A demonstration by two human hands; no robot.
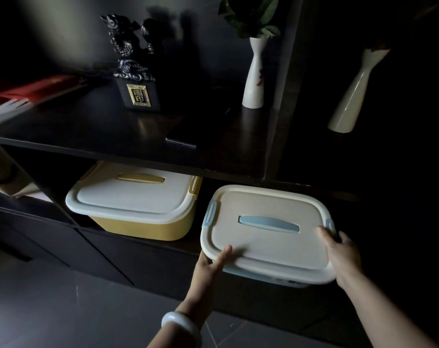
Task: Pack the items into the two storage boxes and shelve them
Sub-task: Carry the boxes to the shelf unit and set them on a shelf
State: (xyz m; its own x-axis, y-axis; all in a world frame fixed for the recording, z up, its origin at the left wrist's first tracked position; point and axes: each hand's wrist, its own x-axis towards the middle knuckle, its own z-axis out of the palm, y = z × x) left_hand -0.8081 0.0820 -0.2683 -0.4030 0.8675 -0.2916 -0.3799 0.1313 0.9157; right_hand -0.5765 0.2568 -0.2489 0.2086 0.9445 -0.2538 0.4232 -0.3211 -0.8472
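Observation:
A blue storage box (268,237) with a cream lid and blue handle sits partly inside the lower shelf opening, its front sticking out toward me. My left hand (210,264) grips its near left corner, thumb on the lid and fingers under the rim. My right hand (341,249) holds its right side by the blue latch. A yellow storage box (135,199) with a white lid stands inside the same lower shelf, to the left of the blue box and apart from it.
The dark shelf board (100,144) above the boxes carries a black statuette (133,66), a white vase (254,76) with leaves, red books (30,94) and a flat dark device (185,136). Another white vase (356,96) appears at the right. Grey floor tiles lie below.

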